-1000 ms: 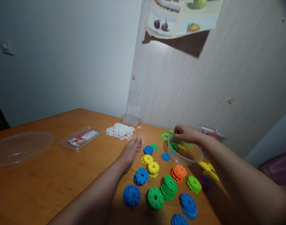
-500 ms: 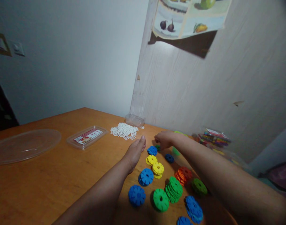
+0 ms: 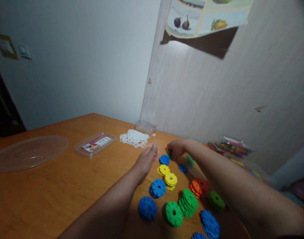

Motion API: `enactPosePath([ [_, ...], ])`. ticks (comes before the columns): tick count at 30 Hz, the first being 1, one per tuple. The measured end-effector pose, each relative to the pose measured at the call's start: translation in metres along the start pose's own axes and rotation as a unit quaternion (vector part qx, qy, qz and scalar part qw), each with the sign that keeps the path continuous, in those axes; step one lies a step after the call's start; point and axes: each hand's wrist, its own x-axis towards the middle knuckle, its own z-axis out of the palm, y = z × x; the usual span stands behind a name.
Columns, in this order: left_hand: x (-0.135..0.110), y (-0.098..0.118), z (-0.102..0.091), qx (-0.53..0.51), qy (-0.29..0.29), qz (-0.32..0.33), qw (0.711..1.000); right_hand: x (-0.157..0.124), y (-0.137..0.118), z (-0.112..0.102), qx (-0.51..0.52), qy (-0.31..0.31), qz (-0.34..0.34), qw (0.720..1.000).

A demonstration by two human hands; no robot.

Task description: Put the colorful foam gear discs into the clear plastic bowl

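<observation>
My left hand (image 3: 145, 161) rests on its side on the table, thumb up and fingers stretched out, holding nothing visible. It is just left of a blue notched disc stack (image 3: 164, 159) and yellow discs (image 3: 170, 179). Farther right, my right hand (image 3: 176, 148) reaches down with bent fingers onto a green notched disc (image 3: 170, 155); its fingertips are partly hidden. A dark blue disc (image 3: 183, 168) lies below that hand. Closer to me are blue stacks (image 3: 157, 188), green stacks (image 3: 188, 201), an orange-red stack (image 3: 198, 187) and an olive-green stack (image 3: 216, 200).
White lattice pieces (image 3: 134, 137) are heaped before a clear plastic tub (image 3: 145, 126) near the wall. A labelled clear lid (image 3: 95, 144) and a large oval lid (image 3: 29, 153) lie left on the wooden table (image 3: 92, 189). Packed colourful items (image 3: 233, 147) stand at right.
The view has shifted slightly, so the things appear a little farther right. Both hands stay almost in place, the right one still at the green disc.
</observation>
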Motion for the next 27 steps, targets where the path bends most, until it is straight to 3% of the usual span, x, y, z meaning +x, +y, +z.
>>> enactPosePath([
  [18, 0.002, -0.001, 0.0, 0.002, 0.012, -0.001, 1.0, 0.002, -0.002, -0.003, 0.067, -0.026, 0.0, 0.997],
  [22, 0.001, -0.001, 0.001, 0.003, 0.009, 0.001, 1.0, 0.003, 0.0, -0.001, 0.078, 0.0, 0.012, 0.997],
  [27, 0.0, 0.0, 0.001, -0.002, 0.007, -0.002, 1.0, -0.001, 0.01, -0.001, 0.125, 0.077, 0.029, 0.989],
])
